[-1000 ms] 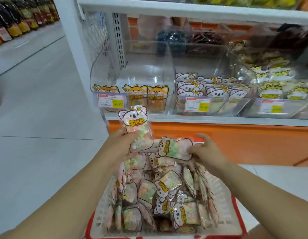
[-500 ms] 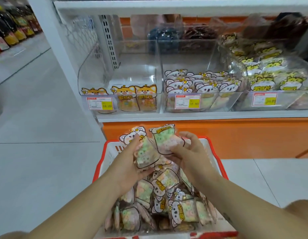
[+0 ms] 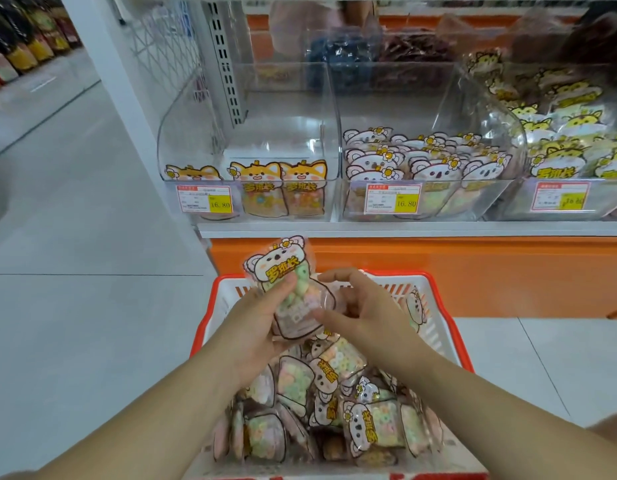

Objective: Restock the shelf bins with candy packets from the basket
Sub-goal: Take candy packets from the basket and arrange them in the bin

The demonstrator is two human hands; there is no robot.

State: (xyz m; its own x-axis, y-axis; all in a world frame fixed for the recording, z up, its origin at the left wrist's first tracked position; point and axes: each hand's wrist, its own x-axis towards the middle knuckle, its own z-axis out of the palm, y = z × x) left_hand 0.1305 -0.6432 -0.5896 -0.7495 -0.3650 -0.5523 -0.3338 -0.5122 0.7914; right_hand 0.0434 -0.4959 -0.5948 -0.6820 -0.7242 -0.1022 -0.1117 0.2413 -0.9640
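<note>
Currently my left grip (image 3: pixel 255 327) clasps a koala candy packet (image 3: pixel 283 271) above the basket (image 3: pixel 435 327). I note my right grip (image 3: pixel 366 317) pinches its right edge.

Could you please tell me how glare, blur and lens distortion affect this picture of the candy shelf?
Head view: white glare streaks the clear walls of the left bin; the wide lens tilts the white shelf upright; the yellow-topped packets at far right look soft and smeared; the held packet in the left hand is sharp, its yellow lettering distinct; light is even, shadows faint.
</note>
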